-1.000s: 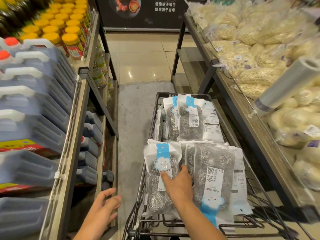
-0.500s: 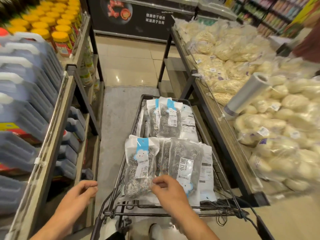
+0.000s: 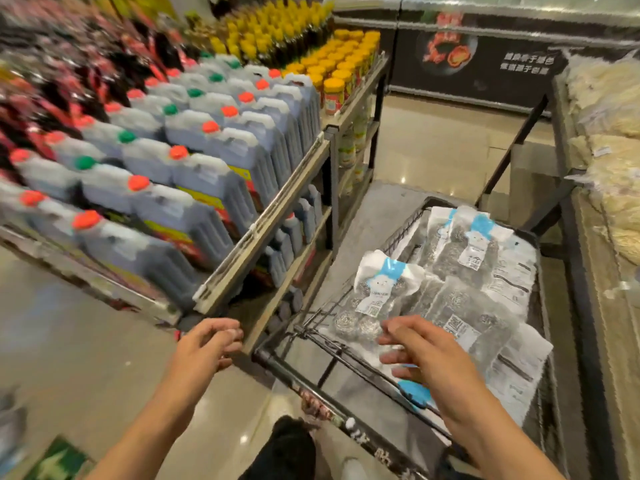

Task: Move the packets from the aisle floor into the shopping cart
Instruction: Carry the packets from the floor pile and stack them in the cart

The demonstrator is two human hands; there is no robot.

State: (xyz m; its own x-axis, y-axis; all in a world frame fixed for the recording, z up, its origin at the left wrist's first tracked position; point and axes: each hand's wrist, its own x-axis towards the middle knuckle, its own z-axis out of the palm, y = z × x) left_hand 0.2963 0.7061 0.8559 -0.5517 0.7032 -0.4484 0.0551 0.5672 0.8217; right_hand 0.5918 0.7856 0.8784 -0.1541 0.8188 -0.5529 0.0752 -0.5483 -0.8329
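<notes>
Several clear packets of steel scourers with blue-and-white labels lie in the black wire shopping cart (image 3: 349, 372). The nearest packet (image 3: 377, 289) leans against the cart's left rim, and another packet (image 3: 474, 244) lies at the far end. My right hand (image 3: 419, 344) hovers over the near packets with fingers spread and holds nothing. My left hand (image 3: 207, 344) hangs left of the cart, near the shelf's corner, with loosely curled fingers and nothing in it. No packet shows on the visible floor.
A shelf (image 3: 263, 233) of dark jugs with red and green caps stands on the left, close to the cart. Yellow-capped jars (image 3: 334, 91) sit further back. Bagged noodles (image 3: 616, 181) fill the right-hand stand. My dark shoe (image 3: 287, 448) is below the cart handle.
My right hand has lifted off the packets and now hovers above them. The view has swung left, showing more of the jug shelf. My left hand stays beside the cart.
</notes>
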